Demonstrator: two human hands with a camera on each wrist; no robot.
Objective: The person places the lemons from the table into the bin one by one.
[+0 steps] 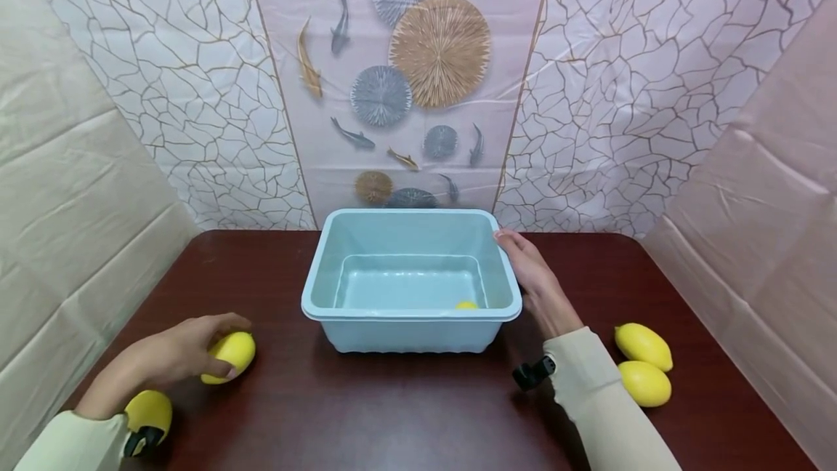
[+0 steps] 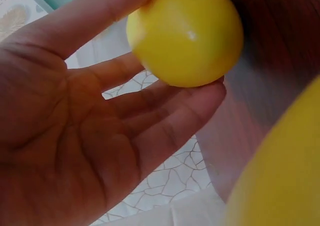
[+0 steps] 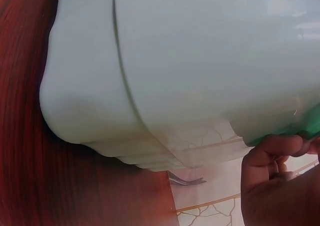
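The person's left hand holds a yellow lemon between thumb and fingers, near the table's left side; whether that lemon touches the table is hard to tell. A second lemon sits close by the left wrist, partly hidden by a black wrist device. The right hand grips the right rim of a light blue plastic basin, toward its far corner, with fingers curled at the edge. The basin stands upright on the dark reddish wood, and a bit of yellow shows inside, behind its near wall. Two more lemons lie together beyond the right forearm, beside the beige sleeve.
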